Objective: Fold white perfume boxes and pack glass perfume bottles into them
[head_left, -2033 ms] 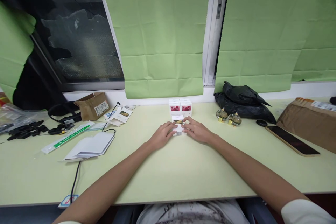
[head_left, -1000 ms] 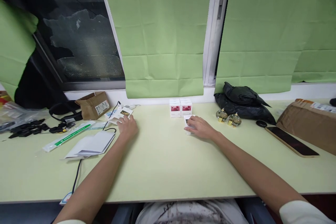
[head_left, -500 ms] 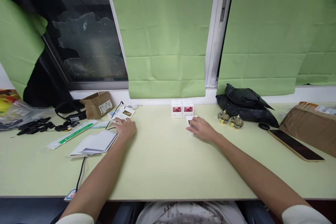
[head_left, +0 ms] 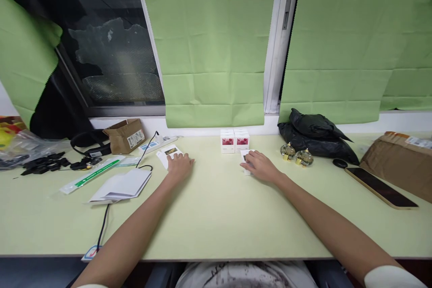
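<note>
My left hand rests palm down on the left-middle of the table, its fingertips closed over the near edge of a white card with a small dark picture. The card looks flat and seems to have another white piece beneath it. To the right, my right hand is closed around a small white box, covering most of it. Just behind that hand stands a block of small white boxes with red pictures on their fronts.
A folded white paper, a cable, a green-striped plastic sleeve and an opened brown carton are at left. At right are two glass ornaments, a black plastic bag, a phone and a brown parcel.
My left hand has slid right and slightly nearer, bringing the white card along and baring the white strip behind it. My right hand stays on the small white box.
</note>
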`<state>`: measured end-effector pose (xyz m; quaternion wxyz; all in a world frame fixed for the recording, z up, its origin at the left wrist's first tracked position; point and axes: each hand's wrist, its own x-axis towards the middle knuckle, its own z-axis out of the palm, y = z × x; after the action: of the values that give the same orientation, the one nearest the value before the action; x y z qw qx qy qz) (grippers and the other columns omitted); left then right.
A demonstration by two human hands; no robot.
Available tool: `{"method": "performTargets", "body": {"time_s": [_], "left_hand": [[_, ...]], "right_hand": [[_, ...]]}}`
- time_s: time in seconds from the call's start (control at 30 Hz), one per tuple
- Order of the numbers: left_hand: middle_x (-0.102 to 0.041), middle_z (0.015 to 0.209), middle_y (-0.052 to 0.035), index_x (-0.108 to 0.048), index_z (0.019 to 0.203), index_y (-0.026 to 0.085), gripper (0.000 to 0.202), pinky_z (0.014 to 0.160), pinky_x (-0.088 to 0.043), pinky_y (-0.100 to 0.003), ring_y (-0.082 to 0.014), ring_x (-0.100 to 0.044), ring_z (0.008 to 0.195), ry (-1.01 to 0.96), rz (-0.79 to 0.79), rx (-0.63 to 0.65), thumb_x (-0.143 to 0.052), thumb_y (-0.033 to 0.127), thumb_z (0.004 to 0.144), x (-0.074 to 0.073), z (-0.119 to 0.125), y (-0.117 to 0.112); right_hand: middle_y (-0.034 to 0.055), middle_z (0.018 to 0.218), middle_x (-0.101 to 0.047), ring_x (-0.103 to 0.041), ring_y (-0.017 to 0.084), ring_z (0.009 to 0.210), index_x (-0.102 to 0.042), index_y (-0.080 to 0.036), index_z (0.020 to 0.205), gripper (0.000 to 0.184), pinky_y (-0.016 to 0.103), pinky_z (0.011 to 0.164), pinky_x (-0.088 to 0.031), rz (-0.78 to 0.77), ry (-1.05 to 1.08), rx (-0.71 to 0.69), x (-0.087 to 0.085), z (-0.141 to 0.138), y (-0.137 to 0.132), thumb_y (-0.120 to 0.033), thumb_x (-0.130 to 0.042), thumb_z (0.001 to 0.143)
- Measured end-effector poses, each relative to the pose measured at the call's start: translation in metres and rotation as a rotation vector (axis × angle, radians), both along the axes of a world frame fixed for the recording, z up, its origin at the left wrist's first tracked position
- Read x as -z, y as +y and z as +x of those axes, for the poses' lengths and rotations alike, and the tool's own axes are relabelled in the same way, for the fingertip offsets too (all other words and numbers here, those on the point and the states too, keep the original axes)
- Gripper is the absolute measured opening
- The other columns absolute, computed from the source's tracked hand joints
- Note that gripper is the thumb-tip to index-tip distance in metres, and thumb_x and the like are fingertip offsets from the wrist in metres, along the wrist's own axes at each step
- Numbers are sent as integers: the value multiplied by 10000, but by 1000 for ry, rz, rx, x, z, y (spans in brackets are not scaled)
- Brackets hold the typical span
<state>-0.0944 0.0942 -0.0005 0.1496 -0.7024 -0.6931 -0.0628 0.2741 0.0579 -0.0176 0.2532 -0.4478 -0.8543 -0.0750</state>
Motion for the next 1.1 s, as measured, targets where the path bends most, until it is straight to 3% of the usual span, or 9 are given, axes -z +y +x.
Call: {"method": "performTargets", "body": {"time_s": [0.2, 0.33, 0.43, 0.5, 0.57, 0.67, 0.77, 0.93, 1.1], "left_hand": [[-724, 1215, -186, -708, 1203, 185, 407, 1047, -407, -513, -365, -605, 1220, -55, -8, 241, -441, 440, 1033, -1, 35, -15], [-752, 1141, -108, -738, 1149, 245, 424, 945, -502, -417, -294, -691, 1049, -296, 6, 552, -396, 477, 1060, -7, 53, -30], [-736, 1174, -39, -697, 1235, 310, 430, 857, -531, -351, -225, -705, 931, -412, -29, 750, -358, 521, 1076, -12, 62, -42], [-718, 1201, -33, -670, 1274, 317, 432, 887, -523, -343, -212, -692, 979, -439, -19, 818, -323, 499, 1093, -12, 65, -45], [-700, 1231, -55, -659, 1294, 295, 441, 964, -495, -376, -236, -655, 1093, -419, 47, 797, -301, 467, 1102, -10, 64, -42], [-661, 1329, -79, -639, 1352, 287, 448, 1000, -470, -438, -280, -605, 1168, -362, 131, 627, -317, 463, 1095, -1, 55, -30], [-688, 1292, -70, -701, 1279, 307, 464, 974, -484, -439, -284, -630, 1126, -330, 70, 547, -318, 486, 1088, 6, 45, -19], [-749, 1105, -67, -774, 1099, 284, 492, 829, -526, -353, -255, -680, 1002, -384, 5, 580, -349, 530, 1069, 0, 45, -23], [-751, 1063, -33, -769, 1098, 292, 415, 774, -521, -324, -203, -690, 861, -444, -78, 758, -408, 495, 1063, -11, 59, -43]], "right_hand": [[79, 984, -649, -591, 254, 955, -596, -229, 913, 338, 399, 891, -468, 4, 14, 5, -1, -1, -3, -500, -469, 1072], [81, 999, -652, -592, 259, 963, -599, -230, 926, 330, 403, 894, -468, 14, 0, 13, -1, -1, -3, -499, -474, 1070], [85, 1023, -658, -594, 266, 980, -598, -230, 961, 315, 409, 901, -470, 28, -11, 17, 0, -1, -2, -494, -468, 1073], [86, 1034, -661, -597, 268, 987, -595, -231, 980, 304, 409, 903, -470, 30, -12, 20, 1, -1, -1, -487, -464, 1076], [87, 1038, -665, -601, 269, 988, -593, -232, 988, 292, 408, 905, -469, 25, -10, 22, 1, 0, 0, -477, -462, 1078], [88, 1043, -668, -603, 270, 987, -593, -231, 994, 281, 408, 903, -469, 19, -7, 22, 2, 0, 0, -465, -464, 1080], [88, 1041, -668, -601, 271, 982, -594, -230, 999, 280, 413, 903, -469, 24, -12, 24, 2, 0, 0, -464, -464, 1079], [92, 1045, -667, -602, 277, 989, -603, -230, 1009, 282, 417, 896, -466, 25, -10, 27, 2, -1, 0, -464, -462, 1079], [90, 1038, -673, -606, 273, 990, -612, -225, 1011, 277, 409, 892, -461, 32, -15, 34, 2, -1, 0, -457, -476, 1077]]}}
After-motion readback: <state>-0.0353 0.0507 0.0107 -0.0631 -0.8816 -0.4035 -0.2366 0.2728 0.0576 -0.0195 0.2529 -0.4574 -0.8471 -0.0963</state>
